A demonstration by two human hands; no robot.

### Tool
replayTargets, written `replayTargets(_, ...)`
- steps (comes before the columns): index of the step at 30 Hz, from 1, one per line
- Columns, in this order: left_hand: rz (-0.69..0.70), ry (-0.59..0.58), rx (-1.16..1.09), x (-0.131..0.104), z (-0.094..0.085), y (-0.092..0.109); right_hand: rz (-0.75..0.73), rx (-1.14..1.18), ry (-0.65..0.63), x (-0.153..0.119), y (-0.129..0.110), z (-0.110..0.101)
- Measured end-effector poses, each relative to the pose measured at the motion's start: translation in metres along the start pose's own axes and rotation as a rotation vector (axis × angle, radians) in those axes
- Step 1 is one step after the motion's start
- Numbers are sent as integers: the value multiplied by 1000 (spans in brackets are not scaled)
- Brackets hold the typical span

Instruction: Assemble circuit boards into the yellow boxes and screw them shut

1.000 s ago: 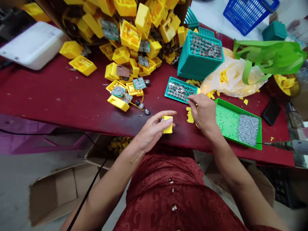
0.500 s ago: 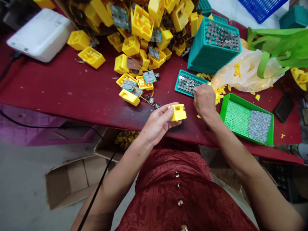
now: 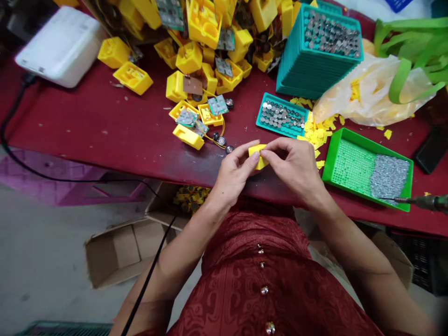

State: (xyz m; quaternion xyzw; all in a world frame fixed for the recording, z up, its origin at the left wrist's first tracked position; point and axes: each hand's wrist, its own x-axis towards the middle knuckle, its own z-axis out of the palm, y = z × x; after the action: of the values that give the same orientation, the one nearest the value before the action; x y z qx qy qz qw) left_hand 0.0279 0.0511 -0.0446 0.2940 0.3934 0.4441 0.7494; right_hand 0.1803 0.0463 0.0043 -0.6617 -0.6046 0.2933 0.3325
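Observation:
My left hand (image 3: 235, 173) grips a small yellow plastic housing (image 3: 258, 161) above the table's front edge. The fingertips of my right hand (image 3: 296, 165) are pinched together at the housing's right side; whatever they hold is hidden. Behind my hands, a teal tray (image 3: 271, 126) carries rows of small silver button cells. Left of it lie open yellow housings (image 3: 189, 136) with circuit boards, thin wires and round black parts.
A stack of teal trays (image 3: 311, 70), a plastic bag (image 3: 374, 100) and loose yellow pieces (image 3: 317, 133) are at the right. A green basket (image 3: 332, 172) holds small metal parts, beside a tool tip (image 3: 416, 201). A white box (image 3: 61, 46) sits at the far left.
My right hand has moved left from the teal tray to the yellow housing, its fingertips now pinched against it. The housing has tilted in my left hand. The view has shifted slightly.

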Motion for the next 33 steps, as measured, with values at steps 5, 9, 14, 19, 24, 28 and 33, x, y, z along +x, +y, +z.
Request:
replayTargets(5,-45,-25,-32,-1,-1,0,24,229,-68,-3,6,-10)
replayTargets(9,-72,-32,-42,-1,0,2,-25,283,-49,-5,7,-14)
replayTargets(14,-55,-43,-15,-1,1,-1,-44,303,-38,-5,5,-3)
replayTargets(19,-43,-102,3,-3,0,-3,-51,113,62,-4,7,2)
replayTargets(24,-107,-93,-36,-6,0,5,-115,150,42,16,27,-19)
replayTargets(28,-150,-37,4,-8,2,11,-147,-256,184,51,48,-24)
replayTargets(33,-169,16,11,-9,2,12,-88,-624,29,73,56,-8)
